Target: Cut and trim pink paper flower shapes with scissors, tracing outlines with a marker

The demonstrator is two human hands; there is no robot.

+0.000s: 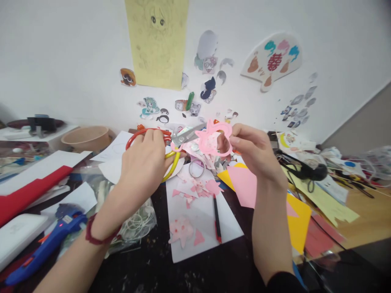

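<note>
Scissors (175,142) with one red and one yellow handle are gripped in my left hand (146,156), their blades pointing right. Between the thumb and fingers of my right hand (255,148), a pink paper cutout (204,147) with an open middle is pinched. The blade tips meet or overlap the cutout's left edge; the exact contact is too small to tell. Below both hands lies a white sheet (195,244) bearing pink scraps (198,188), a spotted pink star-like piece (181,230) and a black and red pen (217,219).
A blue glue gun (50,244) and a bag of white cords (137,224) lie at the left. Pink paper (242,185) and yellow paper (297,224) lie at the right, near black cables (305,171). A tan bowl (87,138) stands back left, before the wall.
</note>
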